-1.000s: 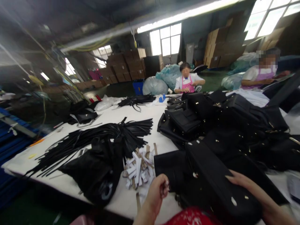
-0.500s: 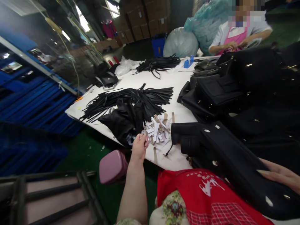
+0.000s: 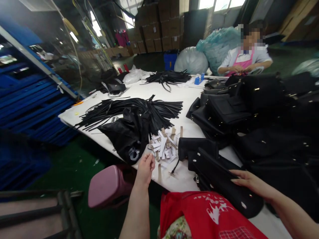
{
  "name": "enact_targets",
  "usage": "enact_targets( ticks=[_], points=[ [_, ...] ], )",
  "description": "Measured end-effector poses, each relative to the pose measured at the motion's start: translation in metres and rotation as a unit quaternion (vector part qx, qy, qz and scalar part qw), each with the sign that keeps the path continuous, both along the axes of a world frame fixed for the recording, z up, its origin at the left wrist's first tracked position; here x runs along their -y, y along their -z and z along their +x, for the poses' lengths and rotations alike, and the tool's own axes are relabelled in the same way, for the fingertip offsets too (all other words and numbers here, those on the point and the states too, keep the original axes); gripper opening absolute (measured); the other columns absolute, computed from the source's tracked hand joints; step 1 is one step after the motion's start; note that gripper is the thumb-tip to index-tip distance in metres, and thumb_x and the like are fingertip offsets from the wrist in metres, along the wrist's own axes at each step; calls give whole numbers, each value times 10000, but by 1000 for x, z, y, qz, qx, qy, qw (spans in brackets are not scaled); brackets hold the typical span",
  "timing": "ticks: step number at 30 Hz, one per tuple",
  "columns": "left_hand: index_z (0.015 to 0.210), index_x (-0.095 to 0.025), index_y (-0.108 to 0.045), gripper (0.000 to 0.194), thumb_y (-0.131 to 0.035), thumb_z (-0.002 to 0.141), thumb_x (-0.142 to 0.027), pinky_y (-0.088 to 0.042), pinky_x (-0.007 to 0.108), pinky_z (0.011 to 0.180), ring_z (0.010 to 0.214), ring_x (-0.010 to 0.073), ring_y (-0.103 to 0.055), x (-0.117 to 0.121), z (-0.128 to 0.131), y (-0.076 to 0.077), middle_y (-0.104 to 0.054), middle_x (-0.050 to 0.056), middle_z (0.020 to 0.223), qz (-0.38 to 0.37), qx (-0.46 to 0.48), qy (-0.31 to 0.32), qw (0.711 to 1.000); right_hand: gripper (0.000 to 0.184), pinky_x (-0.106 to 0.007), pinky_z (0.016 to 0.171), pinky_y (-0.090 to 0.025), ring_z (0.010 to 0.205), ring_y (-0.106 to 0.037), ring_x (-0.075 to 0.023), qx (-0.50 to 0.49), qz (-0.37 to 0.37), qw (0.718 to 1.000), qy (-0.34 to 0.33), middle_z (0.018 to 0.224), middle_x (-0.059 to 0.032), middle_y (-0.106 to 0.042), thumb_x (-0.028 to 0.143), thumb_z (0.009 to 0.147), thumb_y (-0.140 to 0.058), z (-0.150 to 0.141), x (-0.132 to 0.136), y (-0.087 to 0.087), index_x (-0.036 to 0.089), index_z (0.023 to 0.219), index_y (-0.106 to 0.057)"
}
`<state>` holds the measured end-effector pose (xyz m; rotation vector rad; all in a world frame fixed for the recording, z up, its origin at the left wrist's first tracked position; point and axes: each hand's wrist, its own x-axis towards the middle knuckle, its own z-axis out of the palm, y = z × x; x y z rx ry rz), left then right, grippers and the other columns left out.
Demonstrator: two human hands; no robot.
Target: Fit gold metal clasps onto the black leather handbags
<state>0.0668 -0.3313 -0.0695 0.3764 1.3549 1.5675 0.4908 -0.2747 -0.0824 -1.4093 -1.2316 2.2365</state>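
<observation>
My left hand (image 3: 146,165) is closed, fingers pinched together, over the table's front edge. Something pale and see-through shows at its fingertips, too unclear to name. Beside it lies a heap of white and brown paper strips (image 3: 163,146). A crumpled black bag-like bundle (image 3: 127,134) sits just behind and left of that hand. My right hand (image 3: 245,181) grips the edge of a black leather bag (image 3: 211,169) with small metal fittings and pale patches. The bag lies at the table's front, by my red apron (image 3: 199,209); my fingers are partly hidden behind it.
Black bags (image 3: 231,109) are piled along the right side of the white table (image 3: 191,99). Bundles of black straps (image 3: 159,106) lie across the middle. A pink stool (image 3: 107,186) stands front left. A co-worker in a pink apron (image 3: 243,63) works at the far side.
My right hand has come leftward and further into view with the black bag, which has shifted left. My left hand stays closed, slightly lower. The view has tilted up.
</observation>
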Motion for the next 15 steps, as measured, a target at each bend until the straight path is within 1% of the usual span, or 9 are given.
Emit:
enact_targets(
  ticks=[2, 4, 7, 9, 10, 12, 15],
  points=[
    [676, -171, -444, 469, -814, 651, -458, -166, 129, 373, 414, 6, -314, -2, 11, -1, -447, -77, 562, 7, 15, 18, 1000, 488, -310, 804, -558, 892, -728, -235, -20, 9, 999, 33, 1027, -98, -753, 351, 801, -711, -1, -4, -13, 135, 1234, -644],
    [677, -179, -417, 485, -811, 661, -461, -143, 130, 379, 407, 3, -276, -3, 18, 0, -399, -93, 547, 16, 22, 38, 999, 475, -314, 813, -550, 881, -731, -235, -43, 23, 997, 59, 1020, -118, -751, 360, 783, -711, 4, -9, -30, 118, 1189, -665],
    [684, -197, -370, 523, -815, 651, -470, -135, 135, 403, 407, 8, -240, -8, 24, 6, -332, -110, 527, -11, 11, 79, 997, 488, -347, 851, -539, 905, -728, -262, -93, 40, 992, 74, 1001, -141, -748, 381, 729, -724, 15, -16, -52, 105, 1131, -692],
    [707, -202, -376, 514, -814, 652, -465, -146, 141, 422, 418, 15, -242, -12, 27, 7, -308, -115, 529, -7, 4, 109, 994, 515, -360, 870, -529, 930, -722, -278, -122, 51, 988, 77, 989, -149, -748, 395, 709, -723, 20, -16, -60, 104, 1133, -693],
    [720, -201, -389, 500, -810, 658, -463, -147, 144, 431, 425, 16, -245, -14, 29, 7, -304, -114, 535, 0, 3, 122, 993, 537, -371, 884, -523, 941, -718, -285, -132, 54, 987, 76, 991, -151, -746, 407, 701, -721, 21, -13, -60, 105, 1144, -690],
    [761, -194, -440, 459, -800, 669, -463, -136, 150, 438, 436, 17, -248, -18, 36, 3, -318, -108, 555, 7, 7, 144, 990, 589, -402, 918, -507, 953, -713, -301, -147, 54, 985, 73, 1005, -154, -742, 444, 679, -719, 18, -5, -54, 111, 1163, -685],
    [889, -175, -543, 446, -783, 677, -484, -112, 164, 438, 444, 17, -237, -24, 51, -5, -365, -94, 584, -7, 25, 179, 984, 604, -410, 956, -484, 975, -703, -306, -164, 38, 984, 56, 1005, -140, -743, 468, 636, -748, 4, 15, -30, 126, 1133, -707]
  ],
)
